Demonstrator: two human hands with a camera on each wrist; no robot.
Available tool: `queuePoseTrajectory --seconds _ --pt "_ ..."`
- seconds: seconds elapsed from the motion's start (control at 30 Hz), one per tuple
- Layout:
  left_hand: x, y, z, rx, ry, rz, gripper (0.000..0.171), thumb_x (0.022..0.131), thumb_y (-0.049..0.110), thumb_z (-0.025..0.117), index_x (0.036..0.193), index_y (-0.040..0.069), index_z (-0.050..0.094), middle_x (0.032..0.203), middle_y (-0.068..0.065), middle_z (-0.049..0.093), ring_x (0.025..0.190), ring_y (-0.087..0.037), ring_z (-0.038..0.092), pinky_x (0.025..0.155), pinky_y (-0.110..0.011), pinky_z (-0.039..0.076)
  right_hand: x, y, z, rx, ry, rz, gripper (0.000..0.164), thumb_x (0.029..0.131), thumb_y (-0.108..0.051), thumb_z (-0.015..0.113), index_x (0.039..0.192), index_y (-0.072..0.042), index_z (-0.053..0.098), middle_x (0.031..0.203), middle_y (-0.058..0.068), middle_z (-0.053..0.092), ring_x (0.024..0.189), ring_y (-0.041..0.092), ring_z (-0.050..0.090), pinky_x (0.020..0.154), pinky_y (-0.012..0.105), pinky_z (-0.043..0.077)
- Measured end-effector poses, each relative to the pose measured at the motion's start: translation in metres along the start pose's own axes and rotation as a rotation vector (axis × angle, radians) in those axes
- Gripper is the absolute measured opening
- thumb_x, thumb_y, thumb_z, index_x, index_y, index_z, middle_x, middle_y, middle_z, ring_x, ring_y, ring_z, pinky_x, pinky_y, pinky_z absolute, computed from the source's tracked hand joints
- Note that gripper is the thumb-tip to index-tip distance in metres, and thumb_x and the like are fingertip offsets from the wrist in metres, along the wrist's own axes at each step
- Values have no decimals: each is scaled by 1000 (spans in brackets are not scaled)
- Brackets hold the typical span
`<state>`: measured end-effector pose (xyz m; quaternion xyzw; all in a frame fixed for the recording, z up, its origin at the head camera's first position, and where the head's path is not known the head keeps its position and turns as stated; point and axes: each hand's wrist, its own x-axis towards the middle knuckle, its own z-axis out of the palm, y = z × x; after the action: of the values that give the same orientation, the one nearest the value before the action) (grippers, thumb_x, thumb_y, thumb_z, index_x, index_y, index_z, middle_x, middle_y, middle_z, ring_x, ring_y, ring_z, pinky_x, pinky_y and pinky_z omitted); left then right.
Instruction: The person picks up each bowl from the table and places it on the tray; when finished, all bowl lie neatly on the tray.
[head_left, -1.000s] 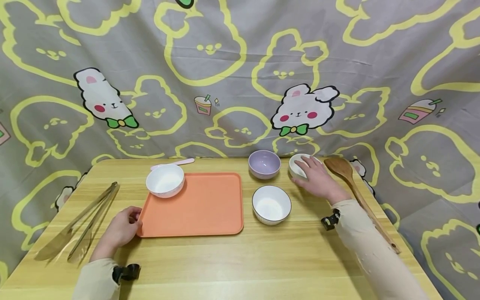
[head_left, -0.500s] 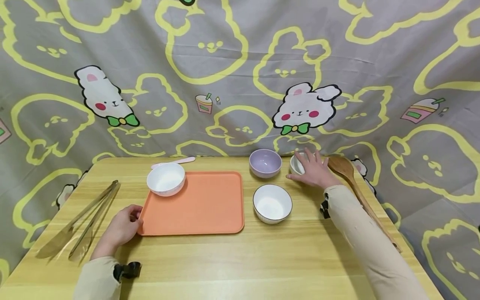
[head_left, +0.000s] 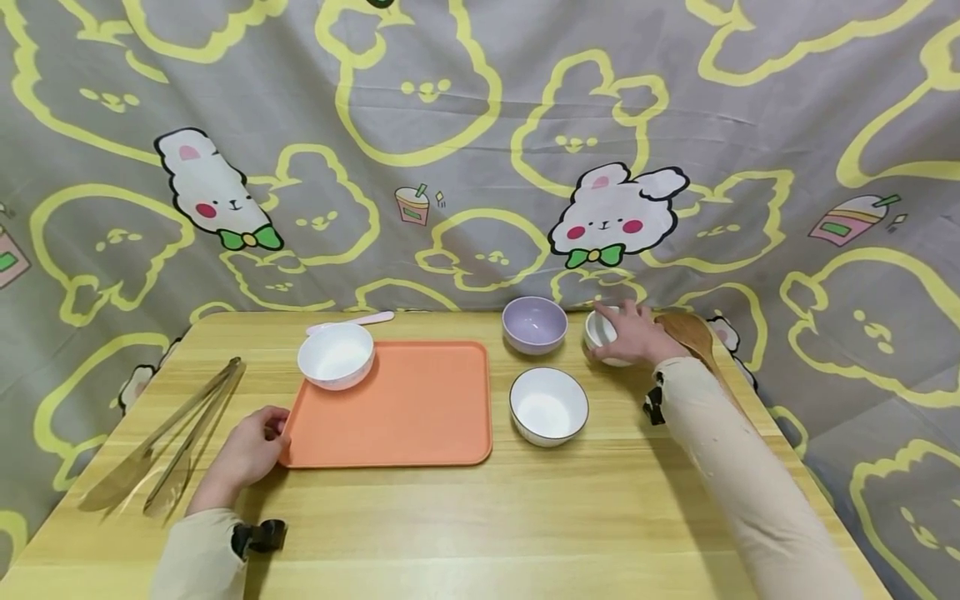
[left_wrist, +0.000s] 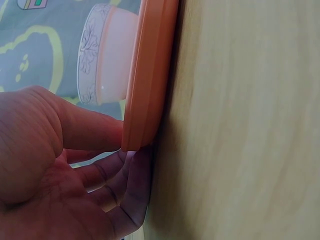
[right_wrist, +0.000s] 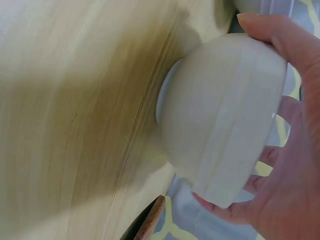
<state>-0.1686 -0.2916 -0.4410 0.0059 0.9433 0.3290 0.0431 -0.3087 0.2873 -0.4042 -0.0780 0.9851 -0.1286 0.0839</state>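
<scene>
My left hand (head_left: 251, 447) pinches the near left corner of an orange tray (head_left: 405, 417). In the left wrist view the thumb lies on its rim and the fingers curl beneath. A white bowl with a patterned outside (head_left: 337, 357) stands on the tray's far left corner. At the back right, my right hand (head_left: 636, 333) grips a small white bowl (right_wrist: 225, 110) across its mouth, thumb on one side and fingers on the other. Beside it are a lilac bowl (head_left: 534, 326) and, nearer me, a white bowl with a dark rim (head_left: 548, 407).
Metal tongs (head_left: 168, 442) lie at the left of the wooden table (head_left: 420, 533). A wooden spatula (head_left: 688, 336) lies at the right, partly behind the right arm. A pink-handled utensil (head_left: 371, 318) lies behind the tray. A patterned curtain (head_left: 465, 150) hangs behind the table.
My right hand spread its fingers over the small white bowl, then closed them round its rim. The left hand stays at the tray corner. The head view has shifted slightly.
</scene>
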Motion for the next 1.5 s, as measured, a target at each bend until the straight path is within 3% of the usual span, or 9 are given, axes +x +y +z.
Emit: queuePoseTrajectory --seconds 0.33,0.53,0.8,1.1,1.5 --pt "2 3 -1 19 1 2 34 88 -2 57 118 -16 52 95 -18 56 85 -30 54 70 -39 44 -22 0 -10 18 22 -34 95 76 -44 76 155 -17 29 149 31 16 125 52 22 86 74 32" --pt "3 2 -1 27 2 -2 34 88 -2 58 118 -16 51 95 -18 56 85 -30 54 71 -40 44 -38 -13 -21 -7 24 -86 94 75 -41 77 153 -19 31 146 30 19 121 47 25 85 71 34" --pt "4 1 0 31 6 8 34 87 -3 58 118 -16 52 95 -17 56 84 -30 54 71 -40 43 -59 -37 -38 -21 100 -188 92 72 -42 80 151 -21 37 148 23 22 122 45 28 82 62 37" --pt "3 0 0 39 16 12 34 88 -3 58 118 -16 52 94 -17 56 83 -29 54 69 -39 43 -69 -60 -45 -40 152 -292 90 71 -46 81 149 -26 41 151 16 28 127 44 26 87 64 36" --pt "2 -1 2 17 16 10 34 88 -3 58 119 -16 52 95 -17 56 84 -29 54 68 -38 44 -75 -81 -47 -82 119 -377 95 71 -50 79 153 -26 36 150 13 28 125 41 31 88 61 39"
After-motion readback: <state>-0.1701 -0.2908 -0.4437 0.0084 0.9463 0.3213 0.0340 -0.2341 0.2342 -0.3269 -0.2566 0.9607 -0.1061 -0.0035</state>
